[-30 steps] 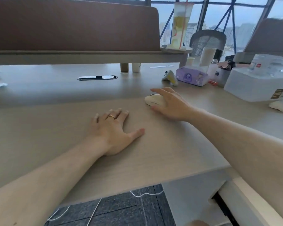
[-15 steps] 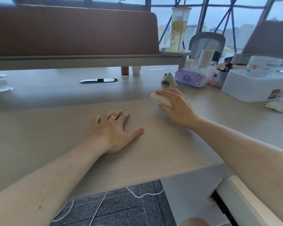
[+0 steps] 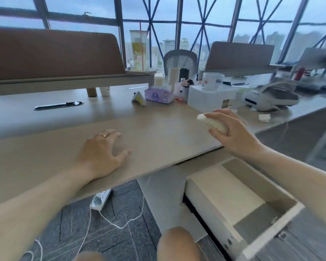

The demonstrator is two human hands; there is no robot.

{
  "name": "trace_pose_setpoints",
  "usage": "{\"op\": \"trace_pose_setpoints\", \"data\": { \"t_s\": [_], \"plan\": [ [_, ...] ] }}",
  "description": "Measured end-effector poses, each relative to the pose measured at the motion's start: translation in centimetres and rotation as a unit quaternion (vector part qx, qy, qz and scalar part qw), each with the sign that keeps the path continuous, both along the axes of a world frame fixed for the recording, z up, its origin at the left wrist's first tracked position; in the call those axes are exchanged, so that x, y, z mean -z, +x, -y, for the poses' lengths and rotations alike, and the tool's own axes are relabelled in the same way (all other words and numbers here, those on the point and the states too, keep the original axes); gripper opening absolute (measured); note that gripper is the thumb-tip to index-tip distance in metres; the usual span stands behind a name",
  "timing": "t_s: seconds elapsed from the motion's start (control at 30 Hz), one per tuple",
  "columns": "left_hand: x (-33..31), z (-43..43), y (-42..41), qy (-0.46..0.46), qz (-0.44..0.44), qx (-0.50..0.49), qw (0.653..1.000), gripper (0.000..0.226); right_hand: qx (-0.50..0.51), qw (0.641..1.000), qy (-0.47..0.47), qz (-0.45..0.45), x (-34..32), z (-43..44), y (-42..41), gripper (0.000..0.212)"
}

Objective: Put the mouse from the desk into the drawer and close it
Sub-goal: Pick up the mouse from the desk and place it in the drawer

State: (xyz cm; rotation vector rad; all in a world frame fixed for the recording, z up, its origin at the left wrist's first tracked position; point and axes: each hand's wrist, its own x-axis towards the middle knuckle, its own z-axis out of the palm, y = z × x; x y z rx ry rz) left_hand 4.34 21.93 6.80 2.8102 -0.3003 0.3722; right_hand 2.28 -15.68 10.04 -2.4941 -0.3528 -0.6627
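Lifted off the desk (image 3: pixel 158 132) since a moment ago, the white mouse (image 3: pixel 214 123) now sits clasped in the right hand (image 3: pixel 231 132), thumb under it and fingers curled over its top, carried out past the desk's right front corner. Below and in front of that hand the drawer (image 3: pixel 256 185) stands pulled open, pale inside, with a white sheet or panel across part of its floor. The left hand (image 3: pixel 102 151) has stayed on the desk, palm down with fingers loosely spread and gripping nothing, a gold ring (image 3: pixel 103 135) on one finger. Farther back on the desk are a purple tissue pack (image 3: pixel 158 95) and a white box (image 3: pixel 211 97). On the floor under the desk lies a power strip (image 3: pixel 101 199) with a white cord.
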Motion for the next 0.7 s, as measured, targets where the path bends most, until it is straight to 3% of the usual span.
{"op": "trace_pose_setpoints", "data": {
  "t_s": [0.17,0.37,0.47,0.7],
  "plan": [
    [0.3,10.3,-2.9,-0.015,0.024,0.150,0.988,0.078,0.065,0.998,0.014,0.001,0.8,5.2,-4.6,0.041],
    [2.7,18.7,-5.7,0.025,0.055,0.305,0.951,0.067,0.111,0.994,0.019,-0.012,2.5,9.2,-8.0,0.046],
    [4.7,21.2,-5.9,0.045,0.025,0.311,0.949,0.074,0.130,0.991,0.029,-0.018,3.5,10.4,-9.1,0.048],
    [8.5,23.1,-4.8,0.100,-0.123,0.206,0.966,0.122,0.160,0.985,0.051,-0.028,6.0,11.6,-9.7,0.052]
  ]
}}
